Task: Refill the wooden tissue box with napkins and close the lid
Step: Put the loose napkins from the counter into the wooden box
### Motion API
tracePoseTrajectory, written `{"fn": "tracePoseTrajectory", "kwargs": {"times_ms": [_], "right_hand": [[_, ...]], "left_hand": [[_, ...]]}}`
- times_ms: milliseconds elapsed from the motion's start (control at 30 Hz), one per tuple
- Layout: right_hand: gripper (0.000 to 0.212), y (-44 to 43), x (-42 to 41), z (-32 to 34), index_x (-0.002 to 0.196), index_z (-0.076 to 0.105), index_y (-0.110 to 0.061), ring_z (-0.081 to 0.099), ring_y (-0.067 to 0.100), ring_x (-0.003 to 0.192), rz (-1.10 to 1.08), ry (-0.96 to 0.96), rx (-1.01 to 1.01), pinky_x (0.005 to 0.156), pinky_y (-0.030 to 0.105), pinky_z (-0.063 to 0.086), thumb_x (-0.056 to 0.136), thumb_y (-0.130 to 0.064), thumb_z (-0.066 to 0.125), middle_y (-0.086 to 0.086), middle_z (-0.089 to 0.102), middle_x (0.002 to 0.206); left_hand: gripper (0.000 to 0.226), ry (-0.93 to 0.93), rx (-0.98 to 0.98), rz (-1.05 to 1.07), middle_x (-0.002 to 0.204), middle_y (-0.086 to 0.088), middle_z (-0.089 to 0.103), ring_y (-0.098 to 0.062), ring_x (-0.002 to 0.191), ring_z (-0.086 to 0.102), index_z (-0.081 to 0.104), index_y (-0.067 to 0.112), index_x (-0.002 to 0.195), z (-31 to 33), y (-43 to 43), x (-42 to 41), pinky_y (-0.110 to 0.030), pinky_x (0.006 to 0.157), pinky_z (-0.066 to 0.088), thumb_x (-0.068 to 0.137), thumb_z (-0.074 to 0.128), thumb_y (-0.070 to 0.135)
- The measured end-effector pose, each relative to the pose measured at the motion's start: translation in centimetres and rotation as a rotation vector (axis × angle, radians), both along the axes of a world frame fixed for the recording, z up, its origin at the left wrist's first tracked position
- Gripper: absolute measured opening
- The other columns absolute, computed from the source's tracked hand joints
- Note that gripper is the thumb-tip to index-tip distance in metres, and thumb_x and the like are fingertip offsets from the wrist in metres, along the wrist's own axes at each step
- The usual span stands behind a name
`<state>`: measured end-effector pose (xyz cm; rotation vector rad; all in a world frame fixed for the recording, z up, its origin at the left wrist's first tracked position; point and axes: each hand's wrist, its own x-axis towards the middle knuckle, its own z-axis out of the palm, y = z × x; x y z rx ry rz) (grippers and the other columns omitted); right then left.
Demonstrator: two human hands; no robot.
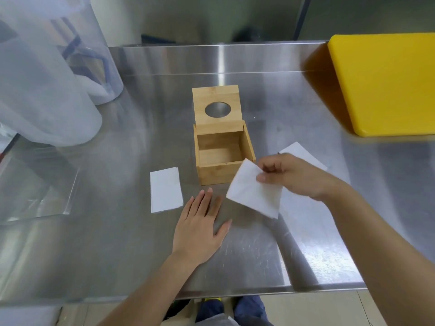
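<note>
A napkin is pinched in the right hand beside the open wooden box. The left hand lies flat, fingers spread, on the table. A yellow board sits far right.

My right hand covers most of far-right napkin. Held napkin hides box's near-right corner. Yellow board cut off at right edge. Clear plastic containers cut at left edge, contents blurred, can't tell.
</note>
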<state>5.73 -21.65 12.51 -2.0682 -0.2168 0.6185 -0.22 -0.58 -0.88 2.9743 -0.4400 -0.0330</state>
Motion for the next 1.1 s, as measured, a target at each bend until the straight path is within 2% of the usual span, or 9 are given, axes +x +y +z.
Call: {"fn": "tracePoseTrajectory", "kwargs": {"times_ms": [67, 167, 367, 533, 600, 733, 867, 967, 1100], "right_hand": [[0.028, 0.5, 1.6, 1.1, 0.073, 0.059, -0.024, 0.056, -0.009, 0.06, 0.052, -0.103, -0.053, 0.056, 0.003, 0.042, 0.094, -0.007, 0.051, -0.011, 0.058, 0.073], [0.012, 1.7, 4.5, 1.7, 0.094, 0.06, -0.012, 0.057, 0.003, 0.073, 0.069, -0.189, -0.073, 0.065, 0.016, 0.045, 0.094, -0.006, 0.05, -0.004, 0.063, 0.086], [0.007, 4.9, 9.1, 0.8, 0.09, 0.053, -0.014, 0.053, 0.022, 0.085, 0.234, -0.284, -0.29, 0.065, 0.026, 0.041, 0.095, -0.01, 0.049, 0.008, 0.061, 0.096], [0.014, 6.7, 10.6, -1.2, 0.097, 0.055, -0.004, 0.046, 0.019, 0.083, 0.356, -0.306, -0.489, 0.06, 0.023, 0.033, 0.096, -0.01, 0.042, 0.008, 0.056, 0.096], [0.019, 7.0, 10.8, -2.2, 0.102, 0.056, -0.001, 0.045, 0.019, 0.081, 0.387, -0.278, -0.533, 0.06, 0.026, 0.032, 0.095, -0.01, 0.041, 0.012, 0.06, 0.1], [0.014, 7.5, 11.0, -3.0, 0.099, 0.056, -0.007, 0.048, 0.021, 0.081, 0.467, -0.26, -0.651, 0.068, 0.031, 0.038, 0.095, -0.016, 0.046, 0.004, 0.055, 0.091], [0.013, 8.2, 10.9, -3.5, 0.094, 0.058, -0.004, 0.053, 0.024, 0.08, 0.505, -0.293, -0.674, 0.072, 0.036, 0.044, 0.092, -0.011, 0.048, 0.009, 0.06, 0.09], [0.017, 8.2, 10.8, -4.1, 0.098, 0.063, -0.007, 0.06, 0.03, 0.087, 0.512, -0.341, -0.709, 0.079, 0.045, 0.053, 0.09, -0.01, 0.048, 0.012, 0.065, 0.096], [0.019, 8.4, 11.0, -4.5, 0.095, 0.063, -0.009, 0.061, 0.03, 0.085, 0.498, -0.385, -0.742, 0.08, 0.048, 0.054, 0.09, -0.008, 0.045, 0.012, 0.065, 0.093]], "left_hand": [[0.058, -0.004, -0.015, 0.002, 0.139, -0.008, 0.051, -0.026, 0.13, 0.044, 0.05, 0.019, 0.133, 0.1, 0.0, 0.0, -0.037, 0.113, 0.022, 0.089, 0.037, 0.055], [0.058, -0.005, -0.016, 0.002, 0.14, -0.007, 0.049, -0.024, 0.131, 0.043, 0.049, 0.02, 0.133, 0.1, -0.1, -0.1, -0.039, 0.111, 0.027, 0.09, 0.033, 0.055], [0.065, 0.026, -0.042, -0.002, 0.156, 0.0, 0.016, -0.018, 0.144, 0.008, 0.019, 0.028, 0.147, 0.1, -0.1, -0.2, -0.032, 0.113, -0.003, 0.091, 0.016, 0.061], [0.06, 0.057, -0.016, 0.022, 0.145, -0.004, 0.044, -0.022, 0.135, 0.037, 0.041, 0.023, 0.139, 0.1, -0.2, -0.2, -0.037, 0.115, 0.022, 0.093, 0.024, 0.058], [0.059, 0.062, -0.039, 0.021, 0.145, -0.005, 0.044, -0.022, 0.135, 0.037, 0.042, 0.023, 0.138, 0.1, -0.1, -0.1, -0.038, 0.111, 0.019, 0.093, 0.024, 0.057], [0.058, 0.044, -0.023, 0.017, 0.144, -0.005, 0.045, -0.022, 0.135, 0.037, 0.043, 0.023, 0.137, 0.0, -0.2, -0.1, -0.04, 0.114, 0.023, 0.093, 0.024, 0.056], [0.059, 0.046, -0.029, 0.01, 0.146, -0.007, 0.043, -0.023, 0.136, 0.035, 0.041, 0.022, 0.138, -0.1, -0.2, -0.1, -0.039, 0.109, 0.017, 0.093, 0.023, 0.055], [0.059, 0.052, -0.033, 0.012, 0.145, -0.007, 0.043, -0.023, 0.135, 0.036, 0.042, 0.021, 0.137, -0.1, -0.2, -0.1, -0.039, 0.108, 0.018, 0.094, 0.022, 0.055], [0.057, 0.038, -0.035, 0.01, 0.144, -0.008, 0.045, -0.023, 0.134, 0.037, 0.044, 0.02, 0.136, -0.1, -0.3, 0.0, -0.039, 0.107, 0.02, 0.094, 0.025, 0.054]]}}
